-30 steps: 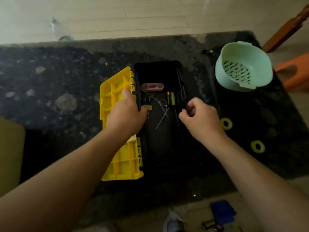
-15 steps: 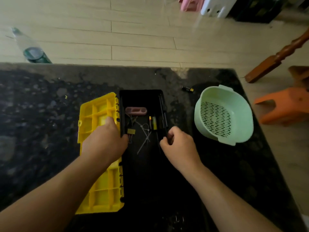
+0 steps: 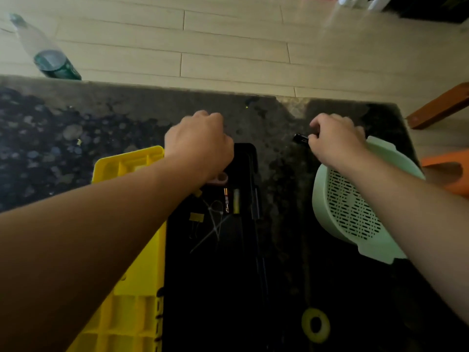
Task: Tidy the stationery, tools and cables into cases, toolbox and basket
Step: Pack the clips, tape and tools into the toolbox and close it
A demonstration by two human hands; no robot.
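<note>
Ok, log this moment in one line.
right hand: pinches small black item near basket | left hand: curled over toolbox, grip unclear

The toolbox tray is black, its lid at the left bright yellow. The basket at the right is mint green, patterned with rows of dark slots. The table is dark stone, grey-speckled. A yellow ring lies near; a small black item far.
</note>
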